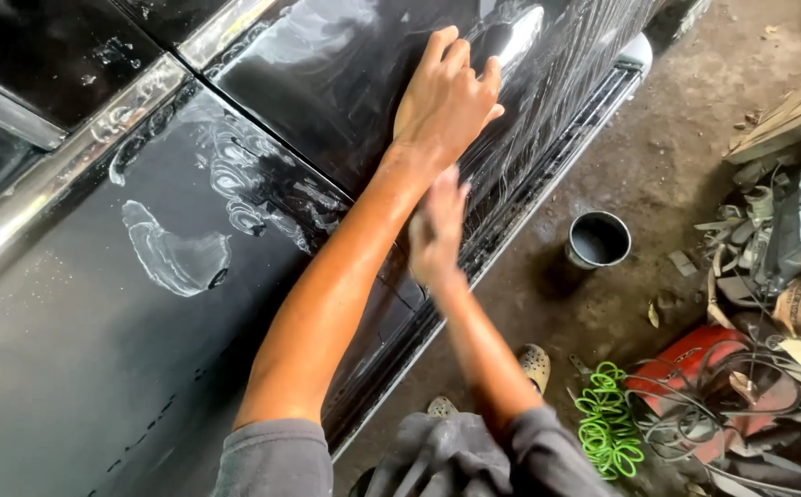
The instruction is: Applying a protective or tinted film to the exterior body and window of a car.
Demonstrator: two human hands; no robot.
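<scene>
Head view: left hand flat on car door

Left hand on car door; bucket right, on floor

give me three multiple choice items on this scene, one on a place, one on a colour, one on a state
1. Where does the left hand rest?
A. flat on the car panel
B. on the bucket
C. on the hose

2. What colour is the coiled hose on the floor?
A. red
B. green
C. blue

3. What state is the right hand in?
A. gripping the bucket
B. motion-blurred against the panel
C. resting on the floor

Answers:
1. A, its palm and fingers lie spread on the black panel.
2. B, the coils beside the red machine are bright green.
3. B, the hand is smeared in the picture, close to the panel below the left hand; whether it holds anything cannot be told.
</scene>
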